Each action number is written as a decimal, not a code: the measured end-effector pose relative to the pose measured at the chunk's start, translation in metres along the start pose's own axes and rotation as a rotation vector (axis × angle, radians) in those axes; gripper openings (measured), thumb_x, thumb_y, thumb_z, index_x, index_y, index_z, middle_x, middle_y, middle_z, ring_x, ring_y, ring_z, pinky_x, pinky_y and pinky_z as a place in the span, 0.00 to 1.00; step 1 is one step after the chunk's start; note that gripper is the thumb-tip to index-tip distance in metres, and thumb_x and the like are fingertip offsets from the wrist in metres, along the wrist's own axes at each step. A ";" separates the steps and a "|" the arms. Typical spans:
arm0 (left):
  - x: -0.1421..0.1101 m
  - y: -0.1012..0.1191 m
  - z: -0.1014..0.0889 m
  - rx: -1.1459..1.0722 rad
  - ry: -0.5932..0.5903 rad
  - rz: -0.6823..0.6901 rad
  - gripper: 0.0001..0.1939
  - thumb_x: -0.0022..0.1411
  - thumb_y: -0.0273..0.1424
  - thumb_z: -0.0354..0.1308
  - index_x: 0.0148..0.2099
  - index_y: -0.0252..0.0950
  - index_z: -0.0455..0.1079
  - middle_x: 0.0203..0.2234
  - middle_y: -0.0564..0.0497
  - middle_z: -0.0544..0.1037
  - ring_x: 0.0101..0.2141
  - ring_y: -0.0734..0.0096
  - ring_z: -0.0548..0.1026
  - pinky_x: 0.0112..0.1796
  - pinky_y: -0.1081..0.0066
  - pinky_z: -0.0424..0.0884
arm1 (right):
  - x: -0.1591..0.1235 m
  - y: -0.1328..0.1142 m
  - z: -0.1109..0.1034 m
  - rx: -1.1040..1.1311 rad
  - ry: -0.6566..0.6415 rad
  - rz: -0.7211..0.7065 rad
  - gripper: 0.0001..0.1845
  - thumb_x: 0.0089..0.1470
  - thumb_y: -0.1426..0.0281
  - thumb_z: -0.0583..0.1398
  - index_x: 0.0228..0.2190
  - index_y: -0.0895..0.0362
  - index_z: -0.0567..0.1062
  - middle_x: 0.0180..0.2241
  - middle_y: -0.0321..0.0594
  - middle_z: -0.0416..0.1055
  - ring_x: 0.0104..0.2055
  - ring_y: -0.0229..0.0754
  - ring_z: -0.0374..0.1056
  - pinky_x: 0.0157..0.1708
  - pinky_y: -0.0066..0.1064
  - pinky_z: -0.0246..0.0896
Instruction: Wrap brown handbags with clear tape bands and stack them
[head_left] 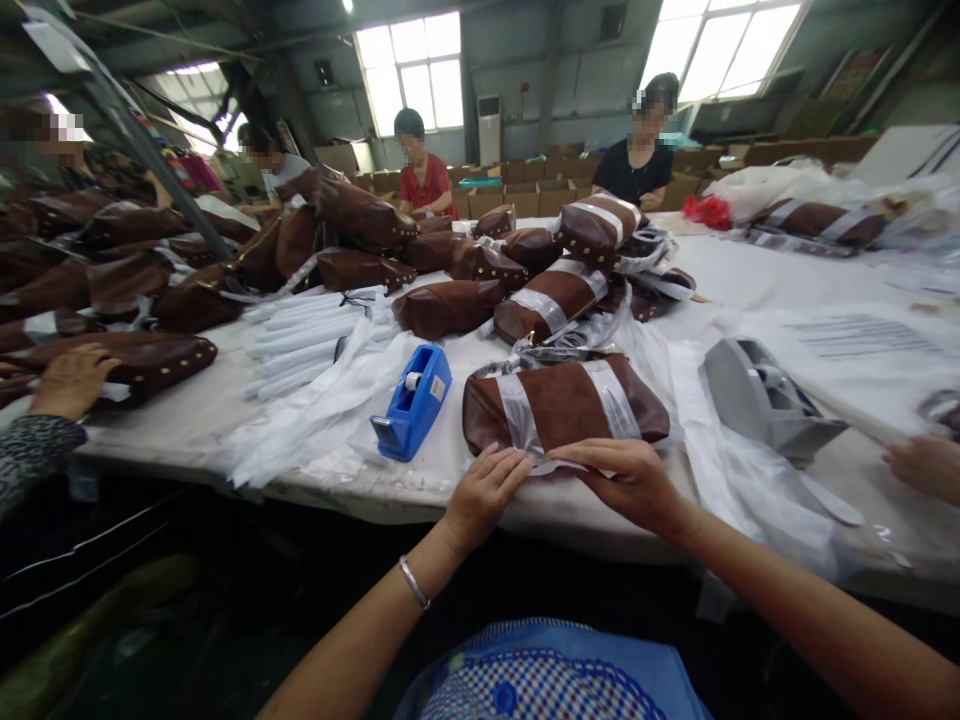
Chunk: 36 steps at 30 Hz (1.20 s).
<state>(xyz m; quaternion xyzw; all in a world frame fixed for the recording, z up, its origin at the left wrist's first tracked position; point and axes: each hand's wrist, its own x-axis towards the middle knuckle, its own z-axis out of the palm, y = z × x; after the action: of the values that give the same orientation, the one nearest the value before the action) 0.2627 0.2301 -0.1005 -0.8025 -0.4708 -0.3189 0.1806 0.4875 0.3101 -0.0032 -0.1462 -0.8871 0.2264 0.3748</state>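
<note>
A brown handbag (559, 402) lies on the table in front of me, with two clear plastic bands around its body. My left hand (486, 492) is at the bag's near edge, its fingers pressed together on a thin white strip (553, 466). From the other side, my right hand (634, 482) pinches the same strip between thumb and fingers. What the strip is made of is hard to make out. To the left of the bag stands a blue tape dispenser (412, 402), and a grey tape dispenser (765, 395) stands to the right.
Brown bags (360, 215) are heaped across the back and left. White rolled pieces (307, 335) and thin white sheets (300, 410) lie left of the blue dispenser. Another person's hand (71, 382) rests on a bag at far left; another hand (926, 465) shows at right. Several people work beyond.
</note>
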 end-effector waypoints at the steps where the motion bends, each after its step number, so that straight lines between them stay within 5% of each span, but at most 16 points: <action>1: 0.000 0.001 -0.001 -0.049 0.004 -0.024 0.22 0.67 0.21 0.51 0.62 0.34 0.63 0.51 0.45 0.78 0.53 0.64 0.74 0.59 0.57 0.69 | 0.006 0.003 0.000 0.011 -0.005 0.018 0.11 0.62 0.71 0.60 0.43 0.53 0.81 0.38 0.39 0.81 0.37 0.41 0.79 0.39 0.26 0.75; 10: 0.018 0.011 -0.002 -0.208 0.147 -0.316 0.28 0.63 0.35 0.61 0.62 0.34 0.61 0.38 0.45 0.80 0.40 0.60 0.77 0.44 0.60 0.77 | 0.066 0.056 0.014 -0.093 -0.006 0.115 0.08 0.60 0.66 0.62 0.36 0.50 0.83 0.36 0.36 0.81 0.37 0.43 0.77 0.39 0.32 0.73; 16: 0.027 0.016 0.014 -0.113 0.267 -0.451 0.24 0.67 0.29 0.58 0.63 0.36 0.62 0.29 0.53 0.80 0.31 0.68 0.77 0.38 0.67 0.75 | 0.080 0.087 0.032 -0.285 -0.084 0.029 0.06 0.58 0.70 0.63 0.34 0.50 0.83 0.35 0.37 0.80 0.39 0.44 0.71 0.44 0.37 0.68; 21: 0.030 0.021 0.014 -0.053 0.195 -0.547 0.24 0.67 0.28 0.58 0.64 0.37 0.62 0.31 0.55 0.80 0.31 0.72 0.77 0.38 0.72 0.74 | 0.079 0.097 0.040 -0.389 -0.124 0.074 0.06 0.59 0.65 0.63 0.34 0.51 0.81 0.35 0.38 0.79 0.39 0.43 0.71 0.43 0.35 0.64; 27: 0.034 0.019 0.006 0.070 0.103 -0.496 0.21 0.67 0.25 0.55 0.62 0.40 0.67 0.57 0.49 0.75 0.44 0.69 0.79 0.44 0.72 0.76 | 0.090 0.096 0.040 -0.507 -0.188 0.196 0.10 0.59 0.59 0.63 0.32 0.52 0.77 0.34 0.35 0.78 0.34 0.41 0.72 0.31 0.31 0.58; 31: 0.040 0.021 0.000 0.110 -0.067 -0.501 0.20 0.67 0.25 0.53 0.59 0.40 0.70 0.58 0.53 0.74 0.43 0.66 0.78 0.44 0.68 0.77 | 0.103 0.094 0.040 -0.586 -0.161 0.263 0.09 0.60 0.61 0.63 0.39 0.53 0.75 0.35 0.35 0.78 0.30 0.41 0.72 0.26 0.30 0.54; 34: 0.045 0.021 -0.003 0.120 -0.132 -0.579 0.19 0.68 0.27 0.54 0.60 0.41 0.70 0.60 0.54 0.72 0.43 0.66 0.78 0.43 0.66 0.78 | 0.096 0.094 0.019 -0.667 -0.055 0.247 0.10 0.62 0.66 0.59 0.45 0.53 0.74 0.41 0.39 0.78 0.36 0.44 0.74 0.31 0.32 0.61; 36: 0.048 0.019 -0.003 0.119 -0.152 -0.615 0.20 0.68 0.29 0.54 0.60 0.41 0.69 0.60 0.55 0.71 0.43 0.66 0.78 0.42 0.67 0.78 | 0.075 0.099 -0.014 -0.713 0.041 0.240 0.13 0.63 0.67 0.57 0.48 0.53 0.74 0.45 0.41 0.77 0.42 0.47 0.75 0.40 0.34 0.65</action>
<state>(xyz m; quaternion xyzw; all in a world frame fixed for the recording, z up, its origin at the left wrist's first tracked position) 0.2953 0.2491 -0.0655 -0.6321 -0.7213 -0.2696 0.0864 0.4556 0.4313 -0.0004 -0.3751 -0.8789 -0.0575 0.2890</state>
